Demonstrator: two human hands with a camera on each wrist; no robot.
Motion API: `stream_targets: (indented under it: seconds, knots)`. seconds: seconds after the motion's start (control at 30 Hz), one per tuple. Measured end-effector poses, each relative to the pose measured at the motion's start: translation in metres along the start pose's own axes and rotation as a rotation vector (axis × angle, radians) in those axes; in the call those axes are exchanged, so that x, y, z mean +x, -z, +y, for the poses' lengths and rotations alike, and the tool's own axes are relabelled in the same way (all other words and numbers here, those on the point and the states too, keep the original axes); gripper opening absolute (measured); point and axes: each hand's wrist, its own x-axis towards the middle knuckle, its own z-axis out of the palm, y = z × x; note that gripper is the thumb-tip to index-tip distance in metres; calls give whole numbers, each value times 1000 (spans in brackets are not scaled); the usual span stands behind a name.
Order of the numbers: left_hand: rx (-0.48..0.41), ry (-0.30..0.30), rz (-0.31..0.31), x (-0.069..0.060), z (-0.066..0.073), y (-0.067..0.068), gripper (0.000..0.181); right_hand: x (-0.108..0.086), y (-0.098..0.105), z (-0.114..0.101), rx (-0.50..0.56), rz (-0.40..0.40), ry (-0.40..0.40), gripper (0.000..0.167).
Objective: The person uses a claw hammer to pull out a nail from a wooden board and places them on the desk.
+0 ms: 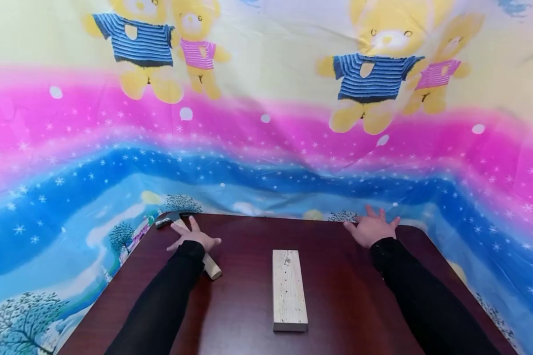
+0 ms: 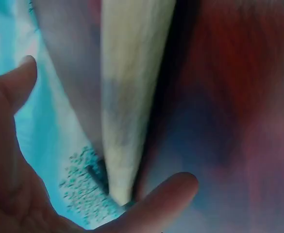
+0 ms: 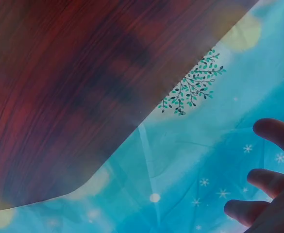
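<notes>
A hammer with a pale wooden handle (image 1: 212, 267) and a dark metal head (image 1: 165, 220) lies at the far left of the table. Above its handle, my left hand (image 1: 193, 239) is spread with the fingers apart and grips nothing. The left wrist view shows the hammer handle (image 2: 127, 97) running past the splayed thumb and finger. Over the far right part of the table, my right hand (image 1: 374, 229) is likewise spread, holding nothing. A light wooden block (image 1: 288, 296) lies flat near the middle, with a small nail-like spot and several dark holes along its top.
The dark reddish-brown table (image 1: 244, 246) has rounded far corners. A printed curtain (image 1: 266, 143) with bears and snowflakes hangs right behind it and along both sides. In the right wrist view, the table edge (image 3: 132, 131) meets this cloth.
</notes>
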Motion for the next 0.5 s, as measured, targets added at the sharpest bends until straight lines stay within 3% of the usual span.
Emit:
stream_targets:
  seconds: [0.13,0.27,0.37,0.5]
  knots:
    - [-54,80,11,9,4,-14,142,1,0,4,-10,-4,-13,72]
    - [-58,142,-4,15,9,-21,141,5,-6,5,-7,-2,-12,72]
    - [-43,160,-27,17,11,-26,133,6,-12,6,2,-9,-20,72]
    - [-47,176,-85,16,13,-28,109,5,-18,8,23,-28,-25,68]
